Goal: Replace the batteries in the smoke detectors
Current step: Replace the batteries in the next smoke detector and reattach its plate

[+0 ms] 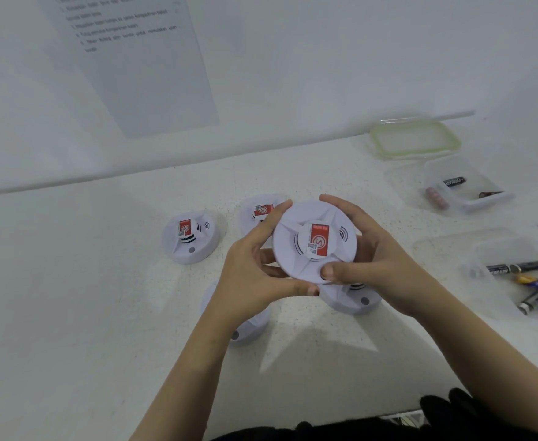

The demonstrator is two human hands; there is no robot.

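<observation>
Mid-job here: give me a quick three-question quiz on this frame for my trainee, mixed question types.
1. True or false: the lifted smoke detector is gripped by the left hand only, while the right hand is idle.
2. How many other detectors sit on the table?
3. What lies beyond the far battery tub? A) a green-rimmed lid B) a screwdriver C) a phone

Key: 1 false, both hands grip it; 2 four; 3 A.
</observation>
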